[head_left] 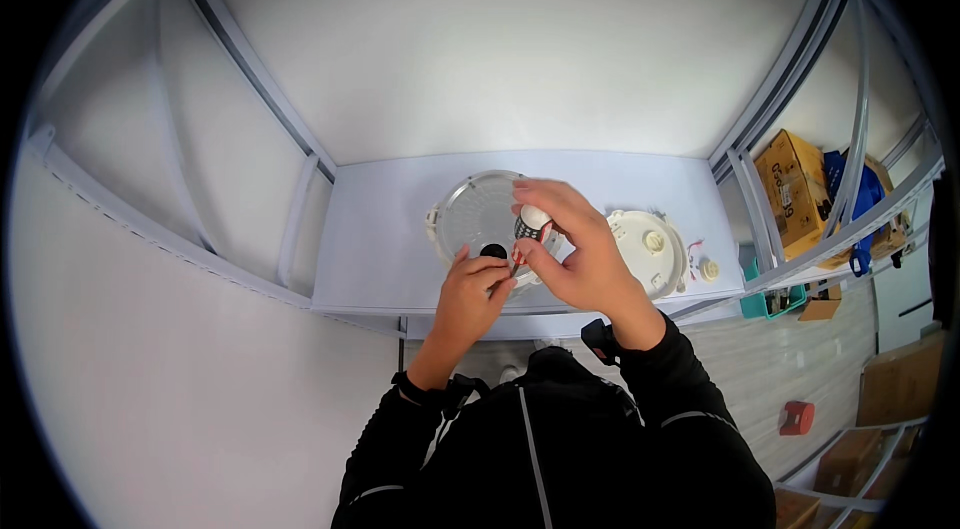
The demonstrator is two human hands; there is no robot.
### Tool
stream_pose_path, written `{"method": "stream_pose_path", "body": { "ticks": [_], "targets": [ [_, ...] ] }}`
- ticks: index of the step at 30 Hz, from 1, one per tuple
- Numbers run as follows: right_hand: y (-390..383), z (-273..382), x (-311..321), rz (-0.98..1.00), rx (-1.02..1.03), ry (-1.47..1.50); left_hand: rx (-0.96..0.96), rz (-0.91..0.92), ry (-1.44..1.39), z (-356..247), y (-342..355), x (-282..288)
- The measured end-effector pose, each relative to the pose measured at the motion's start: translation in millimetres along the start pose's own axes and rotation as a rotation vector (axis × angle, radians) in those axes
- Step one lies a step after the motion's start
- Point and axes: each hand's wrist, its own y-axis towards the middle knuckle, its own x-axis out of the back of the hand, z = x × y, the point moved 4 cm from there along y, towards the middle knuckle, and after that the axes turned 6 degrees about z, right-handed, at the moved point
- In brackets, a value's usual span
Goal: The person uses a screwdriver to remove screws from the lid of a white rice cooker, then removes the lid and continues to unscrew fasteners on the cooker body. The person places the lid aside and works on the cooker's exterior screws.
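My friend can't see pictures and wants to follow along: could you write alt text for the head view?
A person's right hand holds what looks like a screwdriver over the near side of a round grey part, with the left hand close beside its lower end. To the right, a cream disc rests on the pale table.

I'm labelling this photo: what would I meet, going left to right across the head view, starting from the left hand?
Left hand, right hand, white round cover, small cream round piece, turquoise bin.
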Motion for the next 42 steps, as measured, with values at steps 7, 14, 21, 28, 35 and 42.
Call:
{"method": "stream_pose_path", "body": {
  "ticks": [7,14,21,28,35,42],
  "targets": [
    [-6.7,-4.2,-0.8,0.113,-0.028,-0.059,-0.017,-0.007,-0.033,2.8,-0.1,-1.2],
    [-3.3,10.3,-6.1,-0.008,0.046,0.032,-0.01,-0.01,-0.057,3.1,1.0,-0.6],
    [-9.3,1.8,-1.1,0.11,-0.083,0.036,-0.018,-0.006,-0.046,3.8,2.1,-2.5],
    [4.1,20.1,-0.3,0.082,0.18,-0.191,-0.002,-0.003,-0.022,4.0,4.0,-4.5],
    [-2.4,10.5,-5.3,0.125,0.018,0.015,0.007,-0.004,-0.053,1.2,4.9,-2.6],
    [-1.7,10.3,-2.7,0.09,0.103,-0.156,0.032,0.005,-0.074,1.3,5.1,-1.5]
  ]
}}
